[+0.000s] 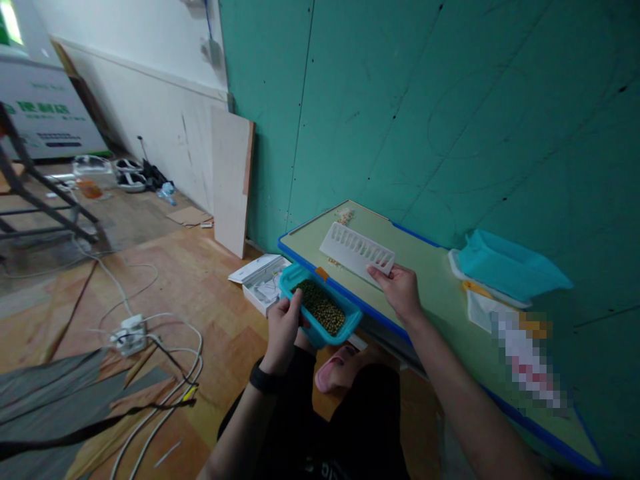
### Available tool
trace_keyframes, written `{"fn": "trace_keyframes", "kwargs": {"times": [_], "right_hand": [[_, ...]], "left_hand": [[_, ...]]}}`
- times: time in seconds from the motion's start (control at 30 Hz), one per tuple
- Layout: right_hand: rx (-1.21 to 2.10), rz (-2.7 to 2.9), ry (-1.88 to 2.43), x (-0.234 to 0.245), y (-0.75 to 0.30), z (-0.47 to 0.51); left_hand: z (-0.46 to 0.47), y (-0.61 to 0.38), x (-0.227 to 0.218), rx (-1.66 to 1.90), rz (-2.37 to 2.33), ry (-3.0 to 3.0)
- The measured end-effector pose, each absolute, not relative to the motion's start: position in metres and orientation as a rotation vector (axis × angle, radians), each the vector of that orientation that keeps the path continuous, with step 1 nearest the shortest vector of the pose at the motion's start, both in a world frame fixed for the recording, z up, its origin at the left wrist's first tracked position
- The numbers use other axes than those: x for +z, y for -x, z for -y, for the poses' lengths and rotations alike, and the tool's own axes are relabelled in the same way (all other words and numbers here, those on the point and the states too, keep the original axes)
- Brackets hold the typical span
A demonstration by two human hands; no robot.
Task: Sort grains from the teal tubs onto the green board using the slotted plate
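My left hand (284, 333) is closed on the near rim of a turquoise plastic container (354, 323), thumb over the edge. Inside lie small dark green beans (309, 293) on one side and pale tan beans (329, 317) on the other. The container is held off the table's near edge, above my lap. My right hand (400, 290) grips the right end of a white plastic strip (347, 257) with a row of slots. The strip is tilted over the pale green tabletop (430, 303); whether it touches the top is unclear. Small pale bits (345, 215) lie behind it.
On the table's right stand an aqua bin (515, 267) and a blurred-out packet (530, 363). An open white box (257, 287) sits on the floor beside the table. Cables and a power strip (131, 333) lie at left. A board (231, 180) leans on the wall.
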State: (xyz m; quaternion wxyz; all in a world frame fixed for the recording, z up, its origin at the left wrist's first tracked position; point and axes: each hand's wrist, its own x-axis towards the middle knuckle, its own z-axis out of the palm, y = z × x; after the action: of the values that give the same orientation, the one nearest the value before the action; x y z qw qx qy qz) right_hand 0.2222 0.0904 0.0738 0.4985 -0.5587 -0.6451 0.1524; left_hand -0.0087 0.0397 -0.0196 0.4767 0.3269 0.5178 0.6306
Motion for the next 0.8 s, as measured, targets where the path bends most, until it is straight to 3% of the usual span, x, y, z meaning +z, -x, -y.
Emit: {"fn": "trace_keyframes", "kwargs": {"times": [0.8], "right_hand": [[0.577,1.544,1.278,0.08,-0.202,-0.086]], "left_hand": [[-0.041,0.009,-0.019,1.53,-1.236,-0.808]]}}
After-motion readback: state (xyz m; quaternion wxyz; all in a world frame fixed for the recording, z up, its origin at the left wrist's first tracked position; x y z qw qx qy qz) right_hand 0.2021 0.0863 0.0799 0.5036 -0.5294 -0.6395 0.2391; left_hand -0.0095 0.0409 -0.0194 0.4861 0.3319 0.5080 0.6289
